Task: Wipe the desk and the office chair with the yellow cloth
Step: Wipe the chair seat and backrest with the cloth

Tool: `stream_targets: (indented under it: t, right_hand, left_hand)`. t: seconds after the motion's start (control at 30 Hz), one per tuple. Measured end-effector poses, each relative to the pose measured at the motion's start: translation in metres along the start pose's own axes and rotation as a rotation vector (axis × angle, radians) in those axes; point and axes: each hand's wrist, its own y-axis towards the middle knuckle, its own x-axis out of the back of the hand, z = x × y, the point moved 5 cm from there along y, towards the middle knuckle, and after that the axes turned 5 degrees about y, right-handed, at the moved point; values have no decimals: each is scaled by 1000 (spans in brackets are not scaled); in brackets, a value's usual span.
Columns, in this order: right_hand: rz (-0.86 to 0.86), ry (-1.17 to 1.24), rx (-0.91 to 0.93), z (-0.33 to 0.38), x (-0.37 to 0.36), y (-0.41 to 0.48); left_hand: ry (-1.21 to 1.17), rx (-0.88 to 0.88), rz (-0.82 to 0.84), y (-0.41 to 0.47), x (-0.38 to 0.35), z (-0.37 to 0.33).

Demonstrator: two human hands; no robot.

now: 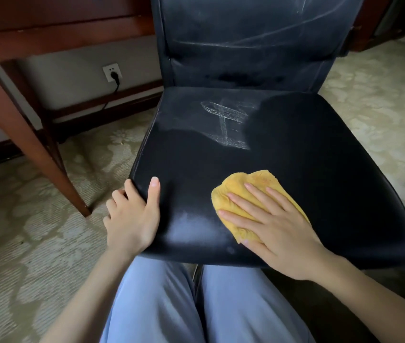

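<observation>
A black leather office chair (pixel 295 149) fills the middle of the view, its seat facing me. White chalky marks (pixel 228 122) and a dusty film cover the seat's back left part and the backrest. The yellow cloth (pixel 236 191) lies bunched on the seat's front. My right hand (pixel 270 219) presses flat on the cloth with straight, spread fingers. My left hand (pixel 132 214) grips the seat's front left corner, thumb on top and fingers curled round the edge. The brown wooden desk (pixel 23 40) stands at the upper left.
A slanted desk leg (pixel 35 149) reaches the patterned carpet (pixel 23 243) left of the chair. A wall socket with a black plug (pixel 112 73) sits under the desk. My knees in light blue trousers (pixel 196 305) are right in front of the seat.
</observation>
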Motion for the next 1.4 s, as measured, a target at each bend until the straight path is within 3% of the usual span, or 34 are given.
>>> stream_targets:
  t: [0.1,0.23,0.4,0.57,0.87,0.93,1.07,1.23,1.4]
  right_hand:
    - [-34,38,-110,-2,5,6]
    - [-30,111,-214,-8,9,14]
    - [-44,147,-306,-17,4,20]
    - [-22,158,-362,-24,2,23]
    - [127,259,-274,-30,4,53]
    - [176,270,-239,-29,2,72]
    - [200,273,-151,-18,-1,113]
    - [192,269,-57,3,-5,154]
    - [193,275,79,22,-3,174]
  left_hand:
    - [36,-32,8,-27,3,-7]
    - [188,-176,139,-62,0,-15]
    - [134,-297,238,-107,0,-32]
    - [41,-280,360,-142,-9,-46]
    - [32,-418,603,-183,-33,-80]
    - [151,-564,529,-186,-39,-84]
    - [318,-621,653,-200,-32,-86]
    - [-66,-709,611,-159,-17,-79]
    - [-231,-471,-23,-74,39,-34]
